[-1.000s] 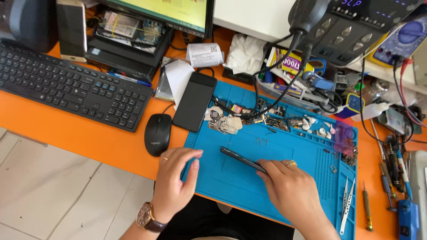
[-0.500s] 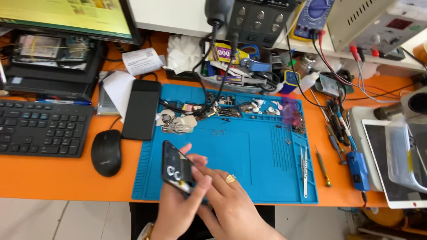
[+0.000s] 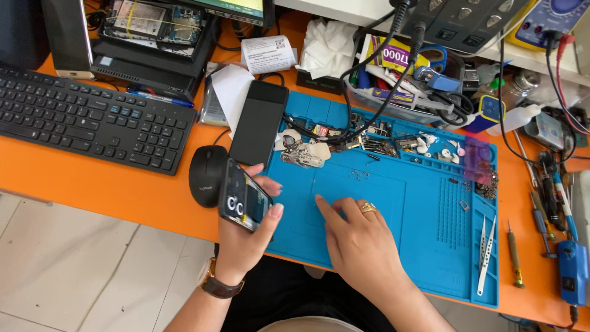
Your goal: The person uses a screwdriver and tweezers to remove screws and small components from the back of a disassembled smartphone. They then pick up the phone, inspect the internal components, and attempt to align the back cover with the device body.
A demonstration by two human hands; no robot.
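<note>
The left hand [image 3: 246, 237] is raised above the table's [image 3: 110, 184] near edge, fingers curled around a lit phone [image 3: 243, 203]. The right hand [image 3: 356, 240] lies flat and empty, fingers spread, on the blue mat [image 3: 424, 209].

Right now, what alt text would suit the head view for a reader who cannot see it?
A left hand holds a phone with its screen lit, over the edge of a blue mat, while the right hand rests flat on the mat. A mouse, keyboard, second dark phone and tweezers lie on the orange desk.
</note>
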